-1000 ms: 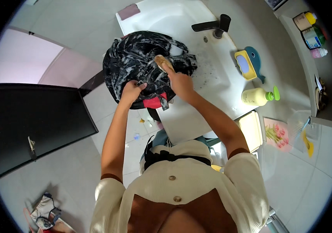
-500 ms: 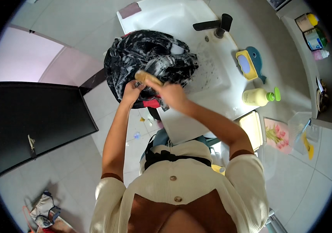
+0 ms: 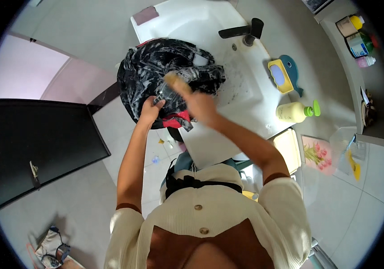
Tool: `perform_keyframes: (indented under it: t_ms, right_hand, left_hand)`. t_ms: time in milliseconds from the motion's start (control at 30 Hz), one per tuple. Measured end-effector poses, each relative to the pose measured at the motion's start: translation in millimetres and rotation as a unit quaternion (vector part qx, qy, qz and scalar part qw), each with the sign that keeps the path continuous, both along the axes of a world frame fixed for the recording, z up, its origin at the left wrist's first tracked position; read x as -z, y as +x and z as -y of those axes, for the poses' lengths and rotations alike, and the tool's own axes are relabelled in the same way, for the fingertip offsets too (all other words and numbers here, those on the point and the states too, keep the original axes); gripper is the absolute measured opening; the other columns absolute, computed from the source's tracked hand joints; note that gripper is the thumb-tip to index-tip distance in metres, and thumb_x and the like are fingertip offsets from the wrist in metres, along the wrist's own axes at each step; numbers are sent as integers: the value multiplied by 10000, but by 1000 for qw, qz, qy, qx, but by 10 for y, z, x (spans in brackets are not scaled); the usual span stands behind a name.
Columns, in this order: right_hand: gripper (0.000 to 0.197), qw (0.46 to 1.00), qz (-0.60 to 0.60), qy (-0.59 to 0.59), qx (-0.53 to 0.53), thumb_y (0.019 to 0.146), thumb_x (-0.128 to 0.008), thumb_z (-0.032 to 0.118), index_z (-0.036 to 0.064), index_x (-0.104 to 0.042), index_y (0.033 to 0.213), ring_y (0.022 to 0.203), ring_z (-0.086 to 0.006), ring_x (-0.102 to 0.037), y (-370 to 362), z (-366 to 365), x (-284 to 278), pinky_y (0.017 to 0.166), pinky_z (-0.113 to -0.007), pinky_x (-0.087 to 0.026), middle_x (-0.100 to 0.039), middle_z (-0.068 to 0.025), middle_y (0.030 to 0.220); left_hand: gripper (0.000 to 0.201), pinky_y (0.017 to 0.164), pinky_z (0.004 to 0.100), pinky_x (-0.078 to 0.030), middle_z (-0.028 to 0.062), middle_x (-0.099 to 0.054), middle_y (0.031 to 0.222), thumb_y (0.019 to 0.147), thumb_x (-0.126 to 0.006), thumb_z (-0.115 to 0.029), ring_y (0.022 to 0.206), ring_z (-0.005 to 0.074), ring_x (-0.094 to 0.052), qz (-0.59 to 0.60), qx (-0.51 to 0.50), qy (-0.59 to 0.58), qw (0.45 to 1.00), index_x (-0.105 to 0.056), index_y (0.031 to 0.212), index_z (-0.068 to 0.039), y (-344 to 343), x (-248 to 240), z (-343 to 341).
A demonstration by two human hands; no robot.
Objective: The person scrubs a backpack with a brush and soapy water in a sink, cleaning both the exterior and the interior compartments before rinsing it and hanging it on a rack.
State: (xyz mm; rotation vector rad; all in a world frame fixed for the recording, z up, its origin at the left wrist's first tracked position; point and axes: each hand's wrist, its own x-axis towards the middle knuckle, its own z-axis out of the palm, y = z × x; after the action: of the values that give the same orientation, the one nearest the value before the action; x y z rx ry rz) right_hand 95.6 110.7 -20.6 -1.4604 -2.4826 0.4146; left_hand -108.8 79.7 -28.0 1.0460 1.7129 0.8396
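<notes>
A black garment (image 3: 149,74) with red parts, streaked with white suds, lies bunched over the left part of the white sink (image 3: 241,107) and hangs past its edge. My left hand (image 3: 150,110) pinches a fold of the cloth at the near left. In my right hand (image 3: 201,107), blurred by motion, is a wooden scrubbing brush (image 3: 177,84), held by its handle over the soapy cloth. The brush's bristles are hidden, so I cannot tell whether they touch the fabric.
A black faucet (image 3: 248,31) stands at the sink's far right. Along the right rim are a yellow soap dish (image 3: 281,76) and a pale yellow pump bottle (image 3: 291,112). A folded mauve cloth (image 3: 146,15) lies on the far left corner. Bottles (image 3: 358,44) line a shelf at right.
The brush in my right hand has moved slightly away from my left hand, farther over the cloth. My left hand keeps its grip on the garment. The whole view has shifted slightly.
</notes>
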Motion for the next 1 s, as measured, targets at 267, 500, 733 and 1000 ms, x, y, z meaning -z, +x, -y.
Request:
perform_keyframes:
  t_ms: [267,500,733,1000]
  right_hand:
    - [667,999,-2,14,29,809,-498,47,338,-361,1393,520,-251,-602,115,-185,38,436,-382,-468,-572,-99,595]
    - [643,998,-4,48,32,798,-539,78,263,-379,1393,483,-241,-582,89,-265,-9,441,-375,-471,-573,-85,609]
    - [627,999,7,29,-36,798,-547,70,253,-394,1378,499,-248,-602,-35,115,-30,436,-398,-461,-587,-103,585]
    - [705,997,3,15,-77,804,-512,73,368,-313,1413,507,-272,-590,-66,279,-73,462,-408,-479,-567,-116,613]
  left_hand:
    - [194,684,284,-425,43,-593,806,854,-636,-128,739,142,-526,-34,22,-21,999,-569,964,16,-36,54,1]
    - [414,845,286,-420,128,-609,1070,873,-634,-211,942,187,-558,-6,39,-32,999,-520,1169,54,-61,29,-78]
    - [344,722,300,-425,85,-602,899,855,-649,-205,778,167,-534,23,12,20,999,-550,1080,36,-53,94,46]
    - [295,722,279,-428,67,-607,865,856,-649,-206,780,150,-542,2,30,-14,999,-567,1021,25,-102,77,-6]
